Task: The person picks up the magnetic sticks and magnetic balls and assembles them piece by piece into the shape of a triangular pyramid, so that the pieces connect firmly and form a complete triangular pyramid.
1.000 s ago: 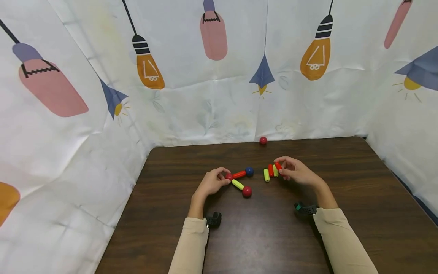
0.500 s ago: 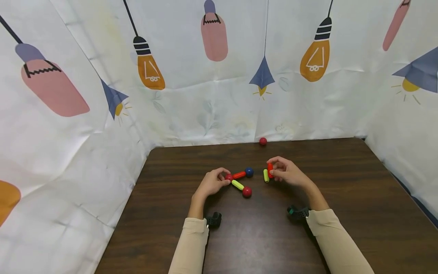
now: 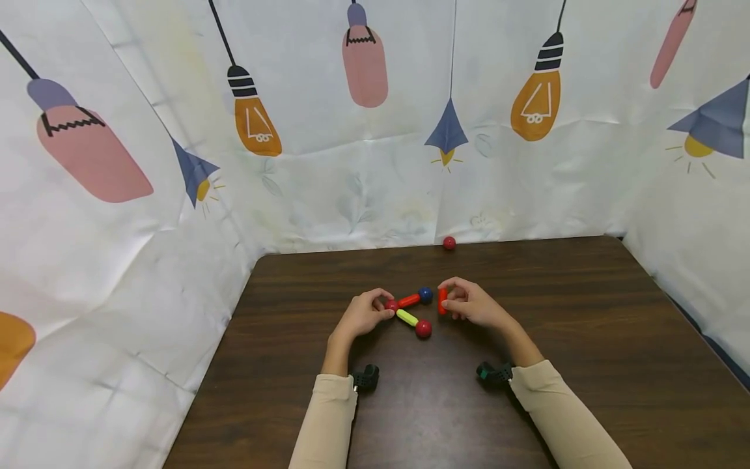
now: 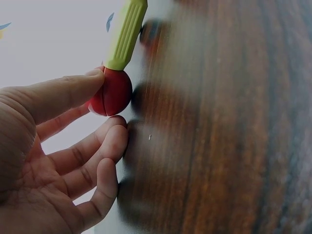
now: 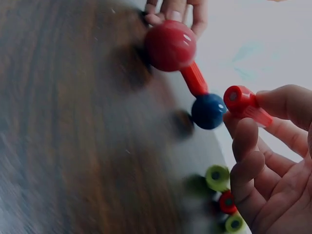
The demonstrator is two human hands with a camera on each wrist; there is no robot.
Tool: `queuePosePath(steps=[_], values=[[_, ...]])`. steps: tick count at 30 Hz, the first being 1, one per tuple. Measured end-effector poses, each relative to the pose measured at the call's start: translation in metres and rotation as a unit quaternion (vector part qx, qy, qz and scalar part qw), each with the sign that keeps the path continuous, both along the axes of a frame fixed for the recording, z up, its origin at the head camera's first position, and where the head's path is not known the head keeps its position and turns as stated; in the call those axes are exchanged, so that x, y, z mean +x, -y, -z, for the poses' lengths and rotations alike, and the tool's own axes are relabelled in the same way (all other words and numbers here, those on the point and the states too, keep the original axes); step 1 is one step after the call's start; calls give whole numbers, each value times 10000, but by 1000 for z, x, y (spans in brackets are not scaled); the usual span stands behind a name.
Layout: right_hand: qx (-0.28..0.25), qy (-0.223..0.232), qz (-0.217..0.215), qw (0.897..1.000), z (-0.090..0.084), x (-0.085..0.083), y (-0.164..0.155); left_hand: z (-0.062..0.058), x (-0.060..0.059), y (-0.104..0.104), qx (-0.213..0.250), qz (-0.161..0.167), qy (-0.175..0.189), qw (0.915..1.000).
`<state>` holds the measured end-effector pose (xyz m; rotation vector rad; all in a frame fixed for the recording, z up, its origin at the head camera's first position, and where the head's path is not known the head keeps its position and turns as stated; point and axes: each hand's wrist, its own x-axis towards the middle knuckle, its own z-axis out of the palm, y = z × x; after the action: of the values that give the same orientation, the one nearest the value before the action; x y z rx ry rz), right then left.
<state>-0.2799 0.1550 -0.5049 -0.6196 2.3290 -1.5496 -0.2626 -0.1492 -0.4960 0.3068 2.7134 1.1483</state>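
Inside the table's far edge (image 3: 351,253), left hand (image 3: 360,316) pinches a red ball (image 4: 116,92), right hand (image 3: 477,306) a red rod (image 3: 442,300), seemingly lifted.

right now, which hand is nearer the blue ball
Right. The right hand holds a red stick just beside the blue ball; the left hand pinches a red ball farther off, to the blue ball's left.

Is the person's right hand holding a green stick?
No, the head view shows the right hand pinching a red stick, just to the right of the blue ball.
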Motion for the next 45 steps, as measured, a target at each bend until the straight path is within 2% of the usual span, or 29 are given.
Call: queuePosePath(steps=[9, 27, 45], values=[[127, 176, 32, 9998, 7, 3, 12, 0, 0, 1, 19, 26, 45, 10000], [239, 254, 96, 9993, 3, 6, 17, -1, 1, 2, 100, 205, 129, 9997], [463, 465, 763, 9949, -1, 9, 19, -3, 0, 2, 175, 479, 112, 9986]])
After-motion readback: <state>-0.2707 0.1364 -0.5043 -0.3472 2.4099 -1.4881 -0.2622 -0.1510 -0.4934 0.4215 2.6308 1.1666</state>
